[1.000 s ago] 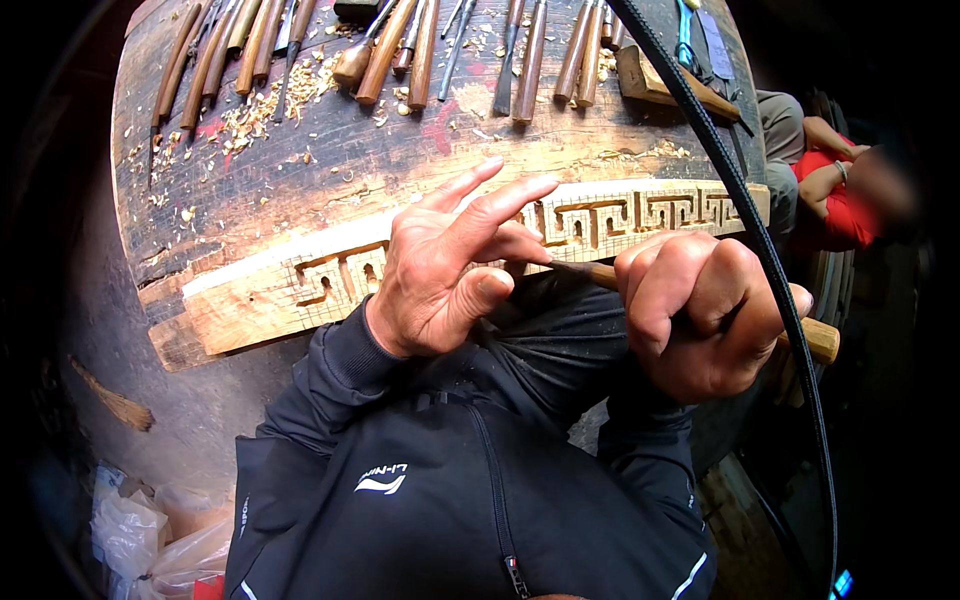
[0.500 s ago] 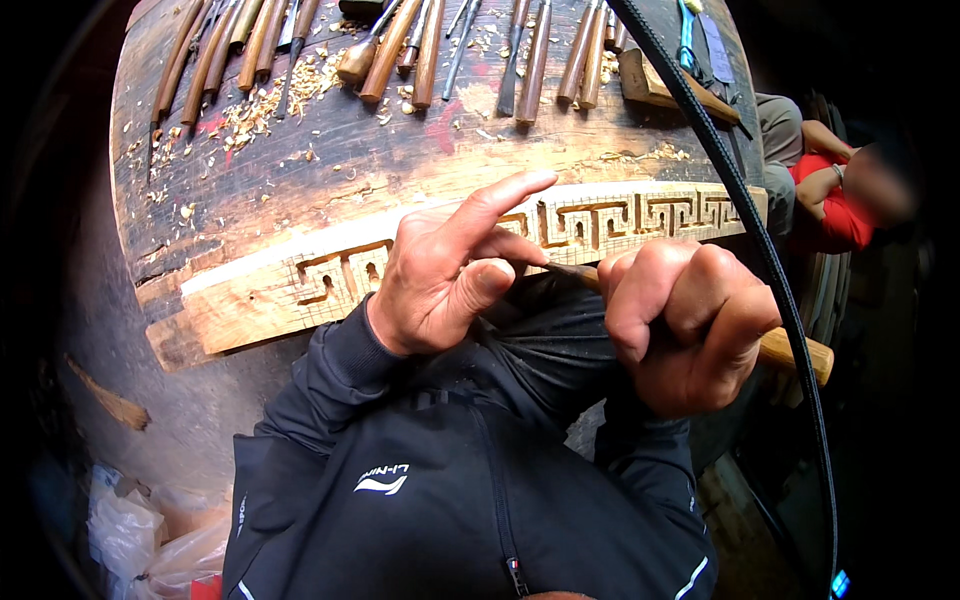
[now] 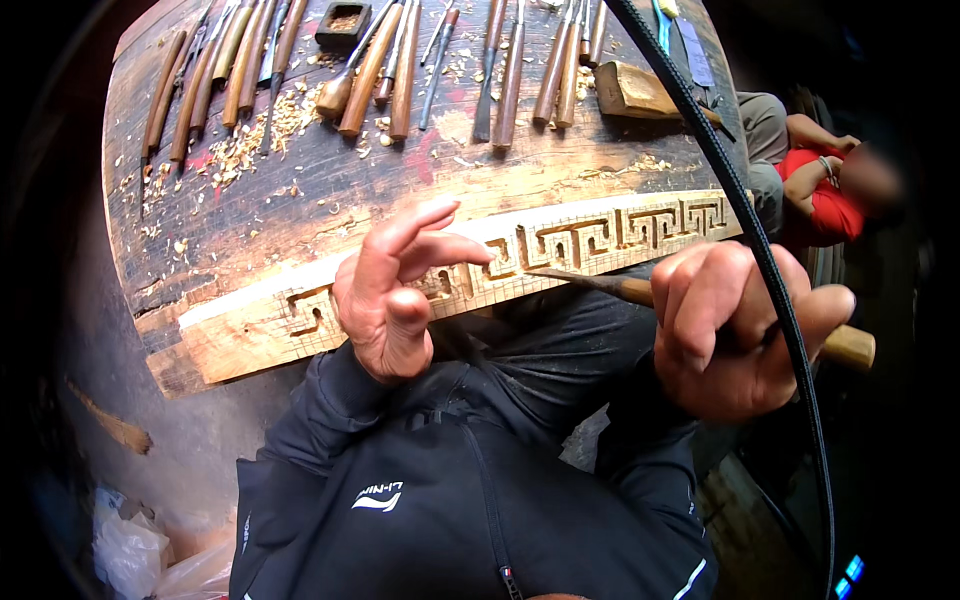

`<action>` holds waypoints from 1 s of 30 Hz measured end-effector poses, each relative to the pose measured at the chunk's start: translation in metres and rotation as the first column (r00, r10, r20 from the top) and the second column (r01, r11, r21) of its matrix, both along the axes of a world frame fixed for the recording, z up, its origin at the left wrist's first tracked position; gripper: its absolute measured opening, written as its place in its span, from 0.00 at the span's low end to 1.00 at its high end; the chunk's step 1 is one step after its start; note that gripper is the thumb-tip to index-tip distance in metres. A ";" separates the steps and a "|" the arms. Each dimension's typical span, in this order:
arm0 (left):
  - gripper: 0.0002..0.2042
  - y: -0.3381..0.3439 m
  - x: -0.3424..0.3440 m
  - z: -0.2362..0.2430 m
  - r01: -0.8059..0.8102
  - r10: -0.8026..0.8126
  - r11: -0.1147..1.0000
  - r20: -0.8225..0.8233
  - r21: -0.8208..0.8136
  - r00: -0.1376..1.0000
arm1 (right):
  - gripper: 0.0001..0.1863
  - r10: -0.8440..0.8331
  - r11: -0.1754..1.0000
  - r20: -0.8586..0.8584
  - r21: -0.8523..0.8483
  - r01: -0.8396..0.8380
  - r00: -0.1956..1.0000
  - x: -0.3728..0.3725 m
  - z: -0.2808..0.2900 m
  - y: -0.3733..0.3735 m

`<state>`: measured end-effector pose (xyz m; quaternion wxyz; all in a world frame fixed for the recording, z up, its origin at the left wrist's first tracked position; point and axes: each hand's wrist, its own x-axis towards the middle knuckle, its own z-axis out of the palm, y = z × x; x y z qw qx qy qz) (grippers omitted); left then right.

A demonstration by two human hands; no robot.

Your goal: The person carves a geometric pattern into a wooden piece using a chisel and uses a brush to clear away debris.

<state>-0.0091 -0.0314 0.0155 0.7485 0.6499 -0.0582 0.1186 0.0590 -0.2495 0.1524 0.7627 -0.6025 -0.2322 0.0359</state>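
A long pale wooden board [image 3: 240, 330] lies along the near edge of the workbench, with a pencilled grid and a row of carved, angular fret shapes. My right hand [image 3: 735, 330] is wrapped around the wooden handle of a chisel [image 3: 632, 290]. The handle's butt end sticks out beyond my hand on the right. Its dark, narrow blade points left, the tip over the board's near side by the middle of the carving; I cannot tell if it touches. My left hand [image 3: 380, 295] is open above the left part of the carving, fingers apart and holding nothing. It hides some of the pattern.
Many wooden-handled carving tools [image 3: 365, 75] line the back of the workbench [image 3: 350, 190], among wood shavings [image 3: 240, 140]. A wooden mallet [image 3: 640, 92] and a small dark box [image 3: 345, 22] lie there too. A black cable [image 3: 700, 120] crosses the right side. Another person [image 3: 820, 190] sits at right.
My left hand has moved left, away from the chisel tip, its fingers spreading. My right hand has shifted right with the chisel, so more blade shows. The view has shifted slightly.
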 end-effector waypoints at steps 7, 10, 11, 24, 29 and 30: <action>0.47 -0.008 0.015 -0.002 0.225 -0.227 0.965 -0.003 0.133 0.974 | 0.35 -0.035 0.996 -0.087 -0.079 0.028 0.996 -0.004 -0.013 0.004; 0.46 -0.005 0.020 -0.006 0.227 -0.246 0.944 0.053 0.239 0.968 | 0.35 -0.008 0.995 -0.123 -0.102 -0.004 0.992 -0.002 -0.016 0.007; 0.46 -0.003 0.020 -0.005 0.223 -0.243 0.941 0.048 0.256 0.969 | 0.35 0.012 0.995 -0.138 -0.099 -0.026 0.990 0.000 -0.018 0.009; 0.46 -0.004 0.024 -0.006 0.216 -0.243 0.941 0.076 0.259 0.967 | 0.33 -0.034 0.976 -0.125 -0.217 0.006 0.992 -0.004 -0.016 0.013; 0.45 -0.005 0.022 -0.005 0.212 -0.235 0.947 0.068 0.243 0.970 | 0.33 -0.061 0.976 -0.131 -0.217 0.031 0.990 -0.006 -0.016 0.018; 0.45 -0.004 0.022 -0.005 0.210 -0.235 0.946 0.075 0.248 0.969 | 0.33 -0.067 0.970 -0.127 -0.239 0.035 0.990 -0.006 -0.015 0.018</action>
